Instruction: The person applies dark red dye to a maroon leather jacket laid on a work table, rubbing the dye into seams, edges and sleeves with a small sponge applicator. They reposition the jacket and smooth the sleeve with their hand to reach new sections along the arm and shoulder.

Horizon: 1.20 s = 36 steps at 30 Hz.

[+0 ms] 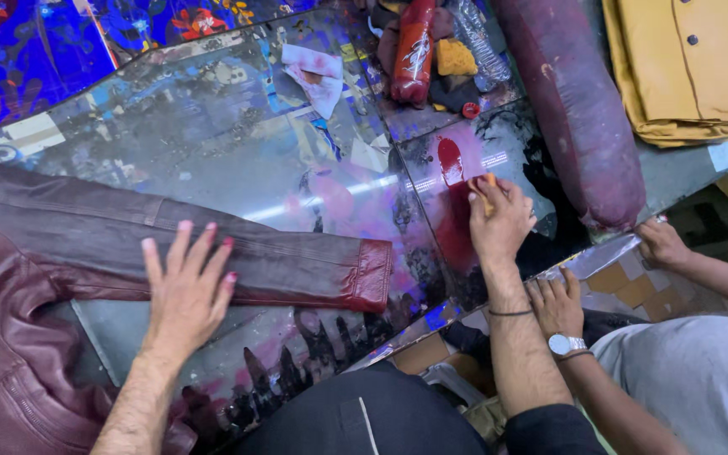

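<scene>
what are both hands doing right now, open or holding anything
Left hand: open, fingers spread flat on the dark red leather jacket sleeve.
Right hand: closed on a small yellowish sponge-like piece over the red dye patch.

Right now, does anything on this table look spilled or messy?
Yes. A red dye puddle lies on the glass table just beside the right hand, and red stains spread below it. The left hand presses flat on the jacket sleeve.
</scene>
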{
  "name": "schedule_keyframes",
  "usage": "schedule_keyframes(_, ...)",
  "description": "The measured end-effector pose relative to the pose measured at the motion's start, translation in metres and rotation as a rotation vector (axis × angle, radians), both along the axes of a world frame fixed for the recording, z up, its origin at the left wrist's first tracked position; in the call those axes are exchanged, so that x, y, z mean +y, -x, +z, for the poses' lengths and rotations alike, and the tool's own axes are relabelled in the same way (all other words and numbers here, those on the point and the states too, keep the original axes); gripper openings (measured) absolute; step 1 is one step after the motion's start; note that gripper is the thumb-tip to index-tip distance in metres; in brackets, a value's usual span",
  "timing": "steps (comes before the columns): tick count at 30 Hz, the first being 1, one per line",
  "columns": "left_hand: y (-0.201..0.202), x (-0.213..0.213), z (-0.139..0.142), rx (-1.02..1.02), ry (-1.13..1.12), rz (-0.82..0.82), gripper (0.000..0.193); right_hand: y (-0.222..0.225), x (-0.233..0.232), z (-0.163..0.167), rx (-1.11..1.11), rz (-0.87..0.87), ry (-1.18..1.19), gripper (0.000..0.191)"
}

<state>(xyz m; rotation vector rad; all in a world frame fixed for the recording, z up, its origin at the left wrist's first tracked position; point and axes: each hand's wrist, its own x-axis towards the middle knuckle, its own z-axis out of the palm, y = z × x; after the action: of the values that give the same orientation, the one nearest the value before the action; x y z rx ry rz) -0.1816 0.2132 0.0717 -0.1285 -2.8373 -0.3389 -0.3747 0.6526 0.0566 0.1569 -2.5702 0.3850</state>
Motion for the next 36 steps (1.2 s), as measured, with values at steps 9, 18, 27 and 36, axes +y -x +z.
schedule_keyframes(9,-0.037,-0.036,-0.059,0.17,-0.109,0.293,0.061,-0.019,0.009,-0.007,-0.31,-0.089,-0.099,0.022)
schedule_keyframes(18,-0.047,-0.039,-0.072,0.162,-0.13,0.255,0.058,-0.037,0.006,0.001,-0.25,-0.035,-0.196,0.017)
schedule_keyframes(27,-0.047,-0.038,-0.07,0.073,-0.082,0.17,0.055,-0.078,-0.01,0.007,-0.133,-0.056,0.093,0.018)
schedule_keyframes(36,-0.043,-0.044,-0.042,0.017,0.018,0.084,0.057,-0.196,-0.12,-0.017,0.029,0.354,1.517,0.046)
